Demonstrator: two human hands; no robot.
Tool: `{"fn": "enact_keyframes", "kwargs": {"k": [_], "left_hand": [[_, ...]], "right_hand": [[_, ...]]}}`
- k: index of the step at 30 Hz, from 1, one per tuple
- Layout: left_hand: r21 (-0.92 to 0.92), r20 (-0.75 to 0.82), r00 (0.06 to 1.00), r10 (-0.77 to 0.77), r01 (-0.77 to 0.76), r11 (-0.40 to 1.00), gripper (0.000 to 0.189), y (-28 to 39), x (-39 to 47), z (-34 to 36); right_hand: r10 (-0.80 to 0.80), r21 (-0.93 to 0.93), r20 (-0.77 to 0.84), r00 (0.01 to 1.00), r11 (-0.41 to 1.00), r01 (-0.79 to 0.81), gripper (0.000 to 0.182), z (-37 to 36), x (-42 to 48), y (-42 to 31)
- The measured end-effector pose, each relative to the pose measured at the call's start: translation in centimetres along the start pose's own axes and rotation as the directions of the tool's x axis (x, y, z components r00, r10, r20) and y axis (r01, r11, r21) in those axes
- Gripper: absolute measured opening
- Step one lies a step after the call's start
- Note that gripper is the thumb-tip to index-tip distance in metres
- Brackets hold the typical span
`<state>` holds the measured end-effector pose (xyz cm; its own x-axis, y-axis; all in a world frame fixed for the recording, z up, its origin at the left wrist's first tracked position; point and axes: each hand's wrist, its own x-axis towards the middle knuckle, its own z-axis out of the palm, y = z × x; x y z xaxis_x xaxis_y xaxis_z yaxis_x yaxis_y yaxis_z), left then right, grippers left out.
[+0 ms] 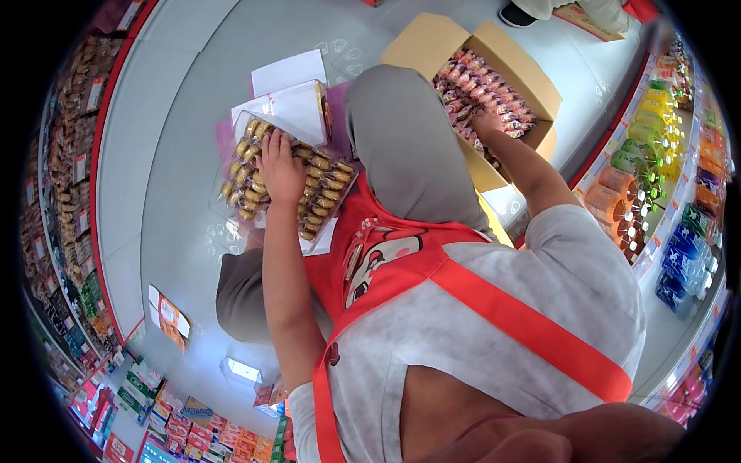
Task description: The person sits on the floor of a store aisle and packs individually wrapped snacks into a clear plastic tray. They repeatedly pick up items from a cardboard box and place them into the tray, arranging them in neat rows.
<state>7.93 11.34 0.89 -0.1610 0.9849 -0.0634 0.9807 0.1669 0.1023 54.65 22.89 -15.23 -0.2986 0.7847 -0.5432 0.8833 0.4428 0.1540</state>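
Note:
A clear plastic tray point(341, 205) of small yellowish wrapped snacks lies in front of my left knee. My left hand point(282, 171) rests spread across its wrapped snacks point(315, 194); whether the fingers grip any is not clear. To the right of my raised knee stands a cardboard box point(425, 43) with its flaps up. Inside are many pink wrapped snacks point(483, 81). My right hand point(487, 122) reaches into this box, fingertips down among the pink packets and partly hidden.
White boxes or sheets point(275, 110) lie beyond the tray over purple material point(338, 118). Snack shelves point(75, 191) line the left, drink bottle shelves point(642, 150) the right. A torn carton piece point(169, 315) is on the floor point(173, 173). Another person's shoe point(517, 15) shows at top right.

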Motion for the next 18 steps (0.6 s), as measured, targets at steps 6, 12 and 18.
{"fn": "enact_keyframes", "kwargs": {"k": [6,12,18], "left_hand": [[-0.039,-0.048,0.997,0.055,-0.057,0.998,0.050,-0.9,0.8,-0.8],[0.025,-0.054,0.995,0.088,-0.086,0.996,0.041,-1.5,1.5,-1.9],[-0.013,0.031,0.999,0.035,-0.035,0.999,0.039,-2.3,2.3,-1.7]], "right_hand": [[0.179,0.608,-0.040,0.983,0.785,-0.119,0.024,-5.6,0.1,1.9],[0.021,0.944,-0.104,0.994,-0.312,0.105,0.023,-20.8,-2.1,1.1],[-0.120,0.922,-0.356,0.927,-0.204,0.328,0.023,-35.1,-8.4,-9.2]]}}
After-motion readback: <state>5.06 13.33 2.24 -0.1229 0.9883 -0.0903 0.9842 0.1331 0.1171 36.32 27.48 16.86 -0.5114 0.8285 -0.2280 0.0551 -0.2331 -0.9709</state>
